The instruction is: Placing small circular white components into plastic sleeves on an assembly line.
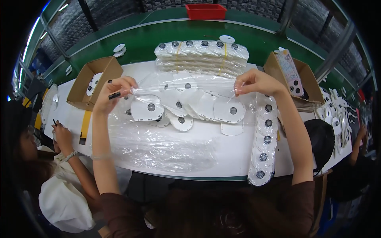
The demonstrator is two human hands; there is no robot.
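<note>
Both hands up at mid-frame, pinching the top edge of a clear plastic bag [186, 85] and stretching it taut between them. Left hand [113, 93] closed on the bag's left corner, also has a small black item tucked in the fingers, can't tell what. Right hand [254, 81] closed thumb-to-fingers on the right corner. Bag hangs down toward the white desk [222, 154], lower part crumpled at lower-centre. Through the film: loose white disc parts [228, 110] with dark round centres, spread across the desk centre. Judgement: film is very light, limp, slippery and easy to tear or stretch; it only keeps shape under tension, so grip belongs at the rim corners as now, not mid-panel. Discs look light and rigid, likely to slide over each other. A bagged row of discs [264, 146] runs down the right of centre to the desk's near edge. Banded stack of packed discs [202, 55] sits at upper centre. Open cardboard box [93, 81] upper left, another cardboard box [295, 79] upper right holding a phone [289, 73]. Red bin [206, 11] at top. Another person's hand [61, 133] works at far left, separate from these hands.
</note>
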